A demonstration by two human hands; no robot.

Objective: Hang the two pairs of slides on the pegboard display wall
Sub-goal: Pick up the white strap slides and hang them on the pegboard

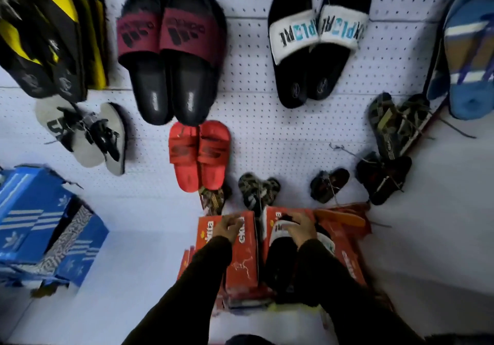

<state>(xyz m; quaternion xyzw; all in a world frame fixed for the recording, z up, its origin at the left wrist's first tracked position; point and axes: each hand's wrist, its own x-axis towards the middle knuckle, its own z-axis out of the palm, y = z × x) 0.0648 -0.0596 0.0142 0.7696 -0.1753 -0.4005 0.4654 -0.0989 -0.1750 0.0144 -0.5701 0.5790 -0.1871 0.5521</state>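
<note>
The pegboard (pixel 267 136) already carries many pairs; a black pair with maroon straps (pixel 171 56) hangs upper centre, a black pair with white straps (pixel 318 37) to its right, a small red pair (pixel 199 155) below them, and smaller dark pairs lower down and to the right; whether any of these belongs to the task cannot be told. Below the wall stand red boxes (pixel 242 259); the left hand (pixel 227 227) rests on top of the left box, fingers curled loosely on the lid and gripping nothing that shows; the right hand (pixel 300 228) reaches onto the right box, fingers bent over a black slide with a white strap (pixel 280 253) lying there, apparently taking hold of it, though a firm grip cannot be confirmed. Blue boxes (pixel 40 227) sit well apart at the left. By my reading the task stands at its start or middle: one pair is just being picked up, nothing is in the air toward the wall, and hanging it remains to be done; the second pair is not clearly in view.
</note>
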